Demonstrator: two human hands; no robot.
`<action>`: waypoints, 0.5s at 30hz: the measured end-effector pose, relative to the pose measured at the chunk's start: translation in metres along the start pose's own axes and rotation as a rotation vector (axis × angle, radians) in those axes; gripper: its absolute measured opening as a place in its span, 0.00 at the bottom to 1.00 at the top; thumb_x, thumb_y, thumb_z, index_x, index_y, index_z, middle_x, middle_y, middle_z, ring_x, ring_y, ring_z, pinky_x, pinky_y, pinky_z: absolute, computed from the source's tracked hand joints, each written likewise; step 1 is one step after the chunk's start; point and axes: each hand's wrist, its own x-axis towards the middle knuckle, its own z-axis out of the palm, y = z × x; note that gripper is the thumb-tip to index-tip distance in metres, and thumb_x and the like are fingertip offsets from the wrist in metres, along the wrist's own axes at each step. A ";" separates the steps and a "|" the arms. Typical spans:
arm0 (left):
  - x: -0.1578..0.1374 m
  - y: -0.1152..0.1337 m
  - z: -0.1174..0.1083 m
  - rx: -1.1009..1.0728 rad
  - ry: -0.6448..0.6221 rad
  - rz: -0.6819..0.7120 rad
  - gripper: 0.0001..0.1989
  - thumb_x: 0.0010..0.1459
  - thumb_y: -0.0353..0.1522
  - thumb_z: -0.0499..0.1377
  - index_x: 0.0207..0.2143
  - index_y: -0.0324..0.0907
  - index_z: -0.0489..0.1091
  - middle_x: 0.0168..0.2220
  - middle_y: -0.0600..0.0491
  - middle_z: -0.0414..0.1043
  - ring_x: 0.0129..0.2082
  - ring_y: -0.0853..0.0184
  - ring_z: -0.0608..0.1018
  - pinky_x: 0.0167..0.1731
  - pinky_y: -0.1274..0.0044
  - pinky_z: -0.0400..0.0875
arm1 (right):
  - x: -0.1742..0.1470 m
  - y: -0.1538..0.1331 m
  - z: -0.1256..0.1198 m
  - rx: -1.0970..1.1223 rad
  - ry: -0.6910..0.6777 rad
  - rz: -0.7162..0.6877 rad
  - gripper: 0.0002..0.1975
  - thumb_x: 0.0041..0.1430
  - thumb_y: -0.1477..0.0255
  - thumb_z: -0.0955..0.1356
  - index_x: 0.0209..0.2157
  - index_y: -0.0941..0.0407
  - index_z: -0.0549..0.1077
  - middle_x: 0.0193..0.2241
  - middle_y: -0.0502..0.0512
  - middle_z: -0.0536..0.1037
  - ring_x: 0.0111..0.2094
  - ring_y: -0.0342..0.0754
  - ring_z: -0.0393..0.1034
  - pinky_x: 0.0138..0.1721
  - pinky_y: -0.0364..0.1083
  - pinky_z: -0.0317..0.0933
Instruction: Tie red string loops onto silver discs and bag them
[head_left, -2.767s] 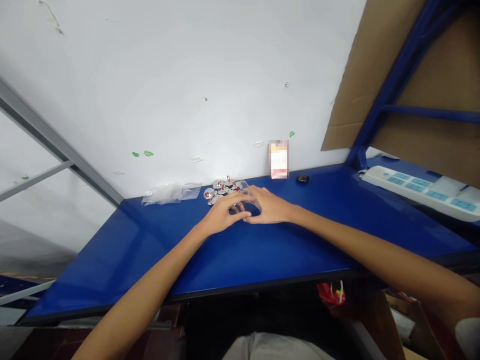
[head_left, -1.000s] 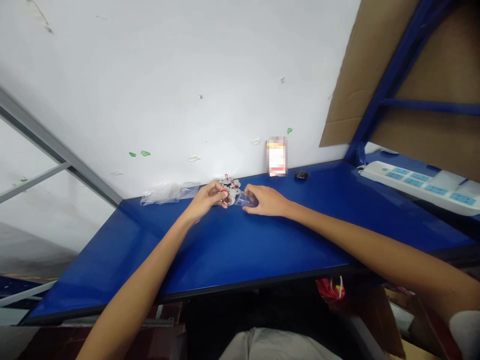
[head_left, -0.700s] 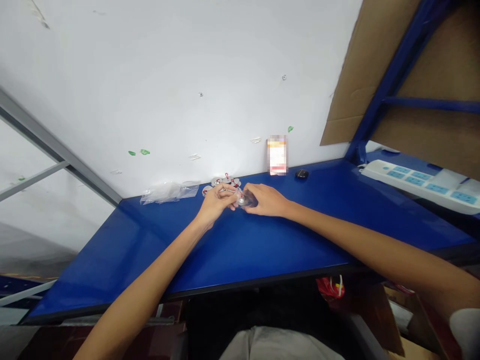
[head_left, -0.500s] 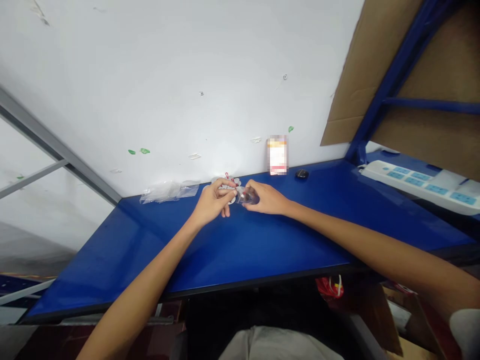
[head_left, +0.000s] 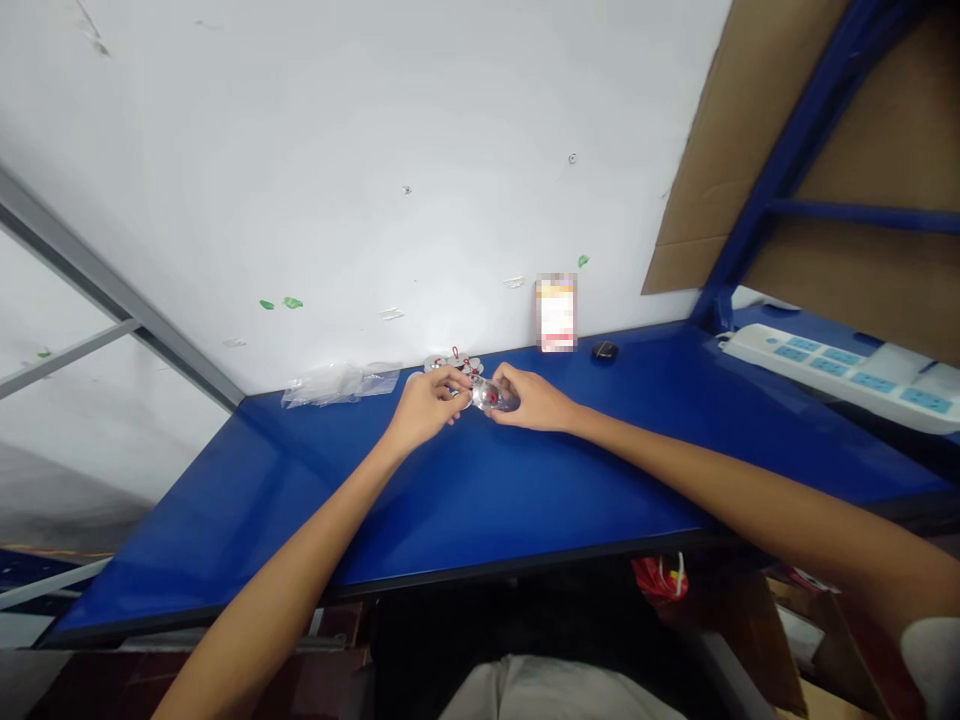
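My left hand (head_left: 426,408) is closed in a pinch over the middle of the blue table. A small round whitish disc (head_left: 463,399) shows at its fingertips, mostly hidden by the fingers. Between both hands is a small clear plastic bag (head_left: 486,393) with something red and shiny in it. The fingers of my right hand (head_left: 534,398) are shut on the bag's right side. The left fingertips touch or nearly touch its left end. Just behind the hands lie several whitish round discs with red cords (head_left: 454,362).
Flat clear plastic bags (head_left: 337,383) lie at the back left of the blue table (head_left: 450,500). A phone-sized blurred item (head_left: 556,312) leans on the wall, beside a small black object (head_left: 604,350). On the right is a white power strip (head_left: 847,370).
My hands have shifted slightly. The bag has turned or spread so that its red content shows, and the left fingers are curled closer together. More of the discs behind the hands is visible.
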 end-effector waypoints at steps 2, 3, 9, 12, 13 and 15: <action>0.000 0.001 -0.001 -0.035 -0.013 -0.022 0.11 0.57 0.36 0.69 0.40 0.40 0.77 0.37 0.50 0.80 0.23 0.71 0.78 0.22 0.79 0.76 | 0.000 0.001 -0.001 0.003 0.006 -0.005 0.21 0.58 0.59 0.75 0.43 0.50 0.63 0.35 0.48 0.75 0.33 0.49 0.69 0.35 0.46 0.56; 0.000 0.002 -0.001 -0.047 -0.013 -0.028 0.11 0.57 0.35 0.69 0.40 0.39 0.77 0.36 0.50 0.80 0.23 0.71 0.78 0.22 0.79 0.75 | 0.000 0.001 -0.001 0.004 0.007 -0.008 0.21 0.58 0.59 0.75 0.43 0.50 0.63 0.36 0.48 0.75 0.34 0.49 0.69 0.35 0.46 0.56; -0.002 0.009 0.001 -0.096 -0.032 -0.114 0.09 0.57 0.35 0.68 0.38 0.38 0.81 0.29 0.51 0.79 0.22 0.71 0.76 0.22 0.80 0.74 | -0.001 -0.003 -0.002 0.002 -0.005 -0.003 0.22 0.58 0.58 0.75 0.43 0.50 0.63 0.37 0.49 0.77 0.34 0.49 0.69 0.35 0.46 0.56; -0.003 0.011 0.000 -0.102 -0.017 -0.127 0.07 0.56 0.34 0.67 0.34 0.38 0.81 0.29 0.51 0.80 0.21 0.72 0.74 0.21 0.81 0.72 | -0.001 -0.005 -0.002 -0.023 -0.011 -0.002 0.22 0.58 0.58 0.75 0.45 0.50 0.63 0.38 0.50 0.77 0.35 0.50 0.71 0.35 0.46 0.57; -0.003 0.011 0.000 -0.093 -0.009 -0.131 0.07 0.55 0.33 0.68 0.33 0.38 0.81 0.29 0.51 0.80 0.21 0.72 0.74 0.21 0.81 0.72 | -0.002 -0.005 -0.002 -0.031 -0.018 0.000 0.22 0.58 0.59 0.75 0.45 0.50 0.63 0.38 0.50 0.77 0.35 0.50 0.71 0.35 0.46 0.57; -0.003 0.012 0.000 -0.073 -0.005 -0.140 0.07 0.55 0.33 0.68 0.33 0.38 0.82 0.25 0.53 0.77 0.21 0.71 0.74 0.21 0.80 0.72 | -0.002 -0.007 -0.001 -0.049 -0.028 0.005 0.22 0.58 0.59 0.76 0.45 0.50 0.64 0.37 0.50 0.77 0.35 0.50 0.71 0.35 0.46 0.57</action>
